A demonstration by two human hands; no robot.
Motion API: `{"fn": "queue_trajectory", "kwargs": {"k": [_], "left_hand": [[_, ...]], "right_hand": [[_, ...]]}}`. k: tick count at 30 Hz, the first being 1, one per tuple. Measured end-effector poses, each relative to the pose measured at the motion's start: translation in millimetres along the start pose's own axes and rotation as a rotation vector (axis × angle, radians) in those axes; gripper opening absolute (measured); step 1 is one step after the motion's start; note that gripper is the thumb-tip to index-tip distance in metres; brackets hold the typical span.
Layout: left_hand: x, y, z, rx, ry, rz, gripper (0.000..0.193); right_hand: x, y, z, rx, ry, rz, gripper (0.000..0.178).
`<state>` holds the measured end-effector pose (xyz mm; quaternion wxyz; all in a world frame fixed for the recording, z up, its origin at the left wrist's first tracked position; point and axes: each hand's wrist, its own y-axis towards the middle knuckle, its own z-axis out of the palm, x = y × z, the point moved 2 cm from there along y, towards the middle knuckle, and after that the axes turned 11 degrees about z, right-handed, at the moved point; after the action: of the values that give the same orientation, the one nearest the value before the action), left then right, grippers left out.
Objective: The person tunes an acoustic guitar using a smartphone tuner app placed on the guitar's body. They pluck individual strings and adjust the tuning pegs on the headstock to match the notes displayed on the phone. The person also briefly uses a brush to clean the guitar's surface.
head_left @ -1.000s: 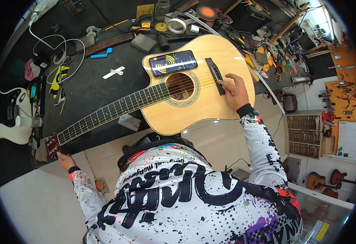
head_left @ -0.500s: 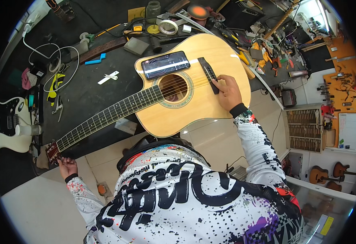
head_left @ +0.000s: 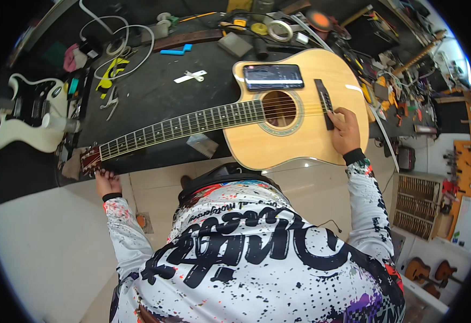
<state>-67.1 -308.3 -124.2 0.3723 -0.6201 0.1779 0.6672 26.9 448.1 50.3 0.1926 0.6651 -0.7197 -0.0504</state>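
An acoustic guitar with a pale top lies face up across the workbench, its neck pointing left. At its dark red headstock is my left hand, the fingers curled at a tuning peg on the near edge. My right hand rests over the guitar top beside the black bridge. Its thumb reaches out to the strings, apart from the forefinger, and nothing shows in its grasp. A phone with a lit screen lies on the guitar's upper bout, above the sound hole.
On the dark bench are a blue string winder, a small white tool, a capo and a grey block. A white electric guitar lies at far left. Tools crowd the back right.
My view has turned, so the guitar and bench sit further right in the picture. My left fingers have curled in more closely at the headstock. The phone's screen shows a different picture.
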Motion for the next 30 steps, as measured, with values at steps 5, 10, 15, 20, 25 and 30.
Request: {"fn": "queue_trajectory", "kwargs": {"k": [5,10,15,20,25,30], "left_hand": [[-15.4,-15.2,19.6,-0.007,-0.458,-0.367,0.025],[-4.2,-28.1,20.3,-0.107,1.128,0.803,0.047],[-13.6,-24.7,28.6,-0.062,-0.271,-0.283,0.024],[-20.3,-31.3,36.0,-0.128,-0.261,-0.317,0.026],[-4.9,-23.9,2.7,-0.137,0.929,0.695,0.044],[-13.8,-39.3,17.2,-0.092,1.079,0.763,0.031]], "right_hand": [[-3.3,-0.8,3.1,0.053,0.015,0.039,0.048],[0.1,-6.0,0.0,0.005,0.008,0.009,0.052],[-5.4,-6.2,7.1,0.043,-0.049,0.012,0.054],[1.0,-10.2,6.8,0.063,-0.102,0.038,0.058],[-4.0,-9.7,10.0,0.055,-0.051,0.029,0.060],[-3.1,-12.6,7.9,0.102,-0.090,0.080,0.058]]}}
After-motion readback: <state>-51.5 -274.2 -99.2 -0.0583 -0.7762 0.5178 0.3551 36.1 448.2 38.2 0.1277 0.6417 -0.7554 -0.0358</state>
